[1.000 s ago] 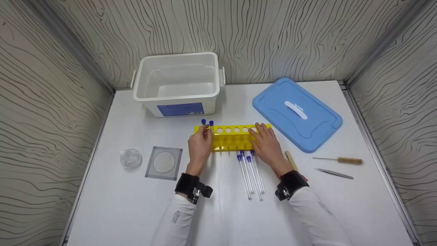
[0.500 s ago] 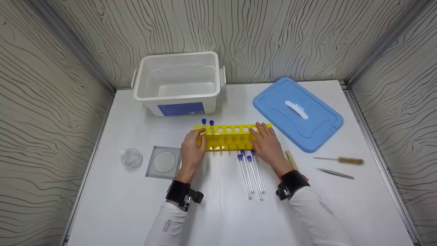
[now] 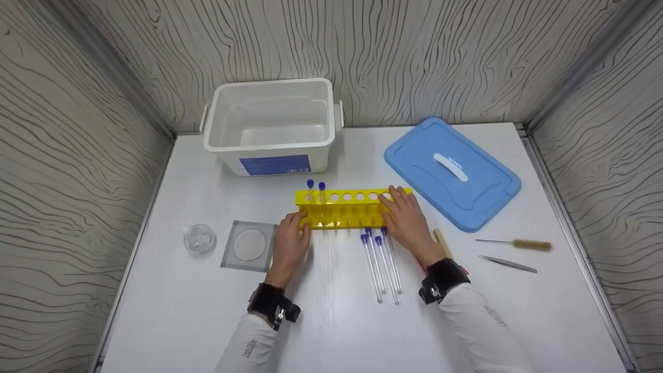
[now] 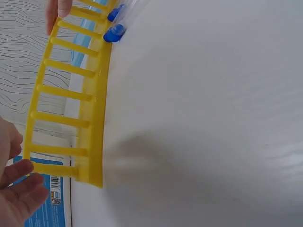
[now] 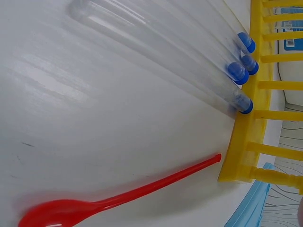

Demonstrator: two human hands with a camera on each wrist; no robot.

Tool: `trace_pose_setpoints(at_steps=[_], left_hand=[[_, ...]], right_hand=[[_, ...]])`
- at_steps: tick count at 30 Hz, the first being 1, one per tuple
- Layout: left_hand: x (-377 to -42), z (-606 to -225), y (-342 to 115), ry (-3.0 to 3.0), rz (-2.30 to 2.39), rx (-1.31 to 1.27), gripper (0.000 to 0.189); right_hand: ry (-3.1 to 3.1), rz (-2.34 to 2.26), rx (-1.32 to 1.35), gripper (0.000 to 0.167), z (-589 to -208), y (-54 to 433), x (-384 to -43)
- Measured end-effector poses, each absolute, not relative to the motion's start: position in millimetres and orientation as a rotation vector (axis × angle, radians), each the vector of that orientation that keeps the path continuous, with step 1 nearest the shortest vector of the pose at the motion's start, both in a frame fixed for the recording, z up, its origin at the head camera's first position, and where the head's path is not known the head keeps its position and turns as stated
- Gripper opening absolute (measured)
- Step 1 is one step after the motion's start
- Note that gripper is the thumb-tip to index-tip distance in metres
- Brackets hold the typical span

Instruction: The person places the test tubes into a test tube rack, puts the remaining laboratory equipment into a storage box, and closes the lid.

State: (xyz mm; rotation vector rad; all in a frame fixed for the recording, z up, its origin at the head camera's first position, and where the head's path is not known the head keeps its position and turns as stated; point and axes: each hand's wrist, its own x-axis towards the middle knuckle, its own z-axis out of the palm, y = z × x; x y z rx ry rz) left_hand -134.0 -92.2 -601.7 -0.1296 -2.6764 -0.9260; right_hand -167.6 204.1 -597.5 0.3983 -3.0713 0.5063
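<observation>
A yellow test tube rack (image 3: 342,216) stands at the middle of the table. Two blue-capped test tubes (image 3: 321,192) stand upright in holes at its left end. My right hand (image 3: 409,223) holds the rack's right end, fingers over the top and thumb at the front. Beside the rack's left front corner is my left hand (image 3: 291,243), its fingertips close to the end post and nothing held. In the left wrist view its fingers (image 4: 31,189) look loosely bent. Several capped test tubes (image 3: 380,267) lie in front of the rack, caps toward it.
Behind stands a white bin (image 3: 269,150); its blue lid (image 3: 466,191) lies to the right. Farther right are a wooden-handled needle (image 3: 531,244) and tweezers (image 3: 507,263). A red spoon (image 5: 142,188) lies near the right hand. Left are a gauze square (image 3: 228,254) and a small clear bottle (image 3: 199,239).
My left hand has let go of the leftmost upright tube and moved down and left to the rack's front corner. The right hand has stayed on the rack.
</observation>
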Motion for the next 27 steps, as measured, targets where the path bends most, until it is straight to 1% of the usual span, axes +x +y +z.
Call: trace_pose_setpoints(at_steps=[8,13,18,27], left_hand=[[-133,-618,-97,-2.794,-0.829,-0.108,0.037],[-128,-624,-99,-2.917,-0.848,-0.096,0.049],[-122,-630,-99,-3.020,-0.828,-0.152,0.060],[-116,-644,-99,-3.119,-0.806,-0.186,0.069]], right_hand=[[-3.068,0.503,0.390,0.054,-597,204,-167],[-3.078,0.490,0.386,0.054,-596,204,-167],[-3.090,0.488,0.374,0.055,-596,204,-167],[-3.084,0.507,0.386,0.054,-596,203,-167]])
